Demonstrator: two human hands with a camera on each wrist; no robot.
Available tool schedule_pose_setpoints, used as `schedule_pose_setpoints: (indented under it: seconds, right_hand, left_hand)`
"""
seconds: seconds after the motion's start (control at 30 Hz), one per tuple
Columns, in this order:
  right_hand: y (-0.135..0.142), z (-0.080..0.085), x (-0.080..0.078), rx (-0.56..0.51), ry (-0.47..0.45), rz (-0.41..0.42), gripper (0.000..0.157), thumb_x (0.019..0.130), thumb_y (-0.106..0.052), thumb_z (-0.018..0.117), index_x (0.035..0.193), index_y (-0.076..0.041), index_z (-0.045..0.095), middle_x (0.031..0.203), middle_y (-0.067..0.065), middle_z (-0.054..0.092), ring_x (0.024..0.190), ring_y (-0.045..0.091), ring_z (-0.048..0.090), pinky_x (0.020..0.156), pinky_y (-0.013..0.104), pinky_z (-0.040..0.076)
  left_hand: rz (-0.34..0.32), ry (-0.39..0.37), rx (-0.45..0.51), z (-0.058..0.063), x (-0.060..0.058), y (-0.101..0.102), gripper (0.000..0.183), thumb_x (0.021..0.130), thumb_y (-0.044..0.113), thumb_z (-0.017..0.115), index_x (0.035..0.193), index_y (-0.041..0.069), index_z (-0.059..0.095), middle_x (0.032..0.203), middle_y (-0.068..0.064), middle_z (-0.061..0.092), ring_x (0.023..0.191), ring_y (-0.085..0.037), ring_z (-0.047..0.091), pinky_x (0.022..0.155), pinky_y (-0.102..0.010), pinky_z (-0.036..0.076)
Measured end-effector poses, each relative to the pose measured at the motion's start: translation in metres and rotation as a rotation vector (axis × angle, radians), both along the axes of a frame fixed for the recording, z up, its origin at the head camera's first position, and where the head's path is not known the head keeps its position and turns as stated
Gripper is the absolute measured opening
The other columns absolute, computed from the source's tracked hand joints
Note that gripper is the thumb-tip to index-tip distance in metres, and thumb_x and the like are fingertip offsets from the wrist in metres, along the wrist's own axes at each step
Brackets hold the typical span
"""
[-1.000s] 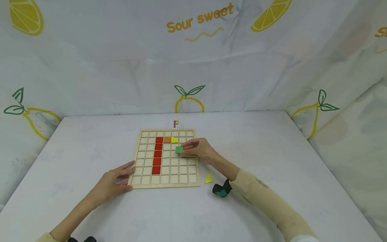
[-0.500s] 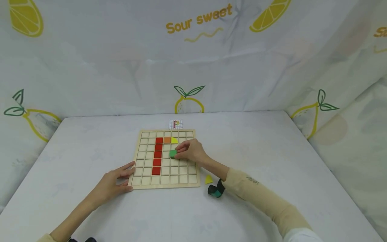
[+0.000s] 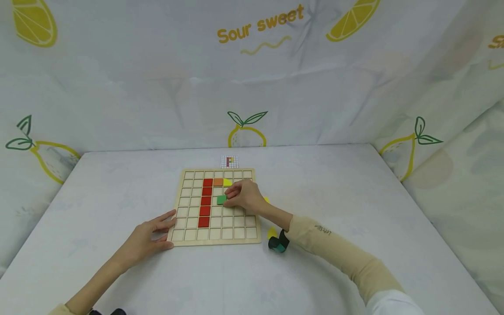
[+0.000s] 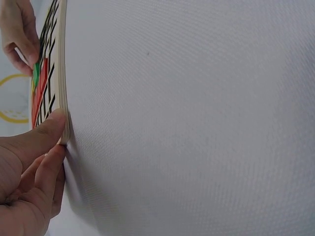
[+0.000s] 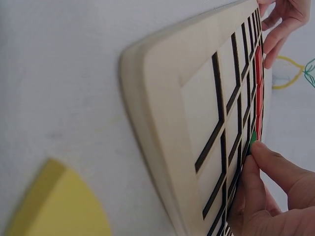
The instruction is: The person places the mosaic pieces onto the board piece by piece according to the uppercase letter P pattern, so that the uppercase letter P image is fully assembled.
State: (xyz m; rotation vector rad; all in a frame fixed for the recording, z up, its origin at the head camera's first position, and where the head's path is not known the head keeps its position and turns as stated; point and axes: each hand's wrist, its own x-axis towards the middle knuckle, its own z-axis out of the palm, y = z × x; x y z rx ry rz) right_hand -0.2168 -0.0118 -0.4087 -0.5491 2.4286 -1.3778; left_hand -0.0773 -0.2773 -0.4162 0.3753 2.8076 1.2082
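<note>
A wooden grid board (image 3: 194,236) lies on the white table. My left hand (image 3: 143,243) rests at its left edge, thumb and fingers spread along the rim and touching it. My right hand (image 3: 248,197) pinches a green square tile (image 3: 222,200) between thumb and fingers, over a cell just right of the column of red square tiles (image 3: 204,211). In the right wrist view, the green tile (image 5: 253,140) shows as a thin sliver at the fingertips. An orange tile (image 3: 218,182) and a yellow quarter-round tile (image 3: 227,182) continue the upper row.
A small printed grid card (image 3: 229,161) lies behind the board. Right of the board are a yellow piece (image 3: 272,232) and another yellow piece (image 3: 267,199), partly hidden by the right arm. A black-and-green object (image 3: 277,246) sits below the right wrist.
My right hand has moved left across the board with the green tile, bringing it close to the red column. A yellow piece beside the board's right edge has come into view. My left hand stays put.
</note>
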Motion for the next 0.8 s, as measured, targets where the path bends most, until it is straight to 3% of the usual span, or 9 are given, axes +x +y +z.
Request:
schedule_pose_setpoints:
  seconds: [0.8]
  right_hand:
    - [-0.0033,-0.0002,-0.002,-0.001,-0.054,0.027,0.017,0.076,-0.004,0.08,0.09,0.001,0.072,0.078,0.007,0.073,0.071,0.013,0.069,0.081,0.025,0.054]
  left_hand:
    - [0.015,-0.013,-0.013,-0.0003,-0.0004,-0.001,0.063,0.074,0.008,0.081,0.128,-0.011,0.054,0.146,-0.018,0.042,0.109,-0.029,0.06,0.077,-0.019,0.053]
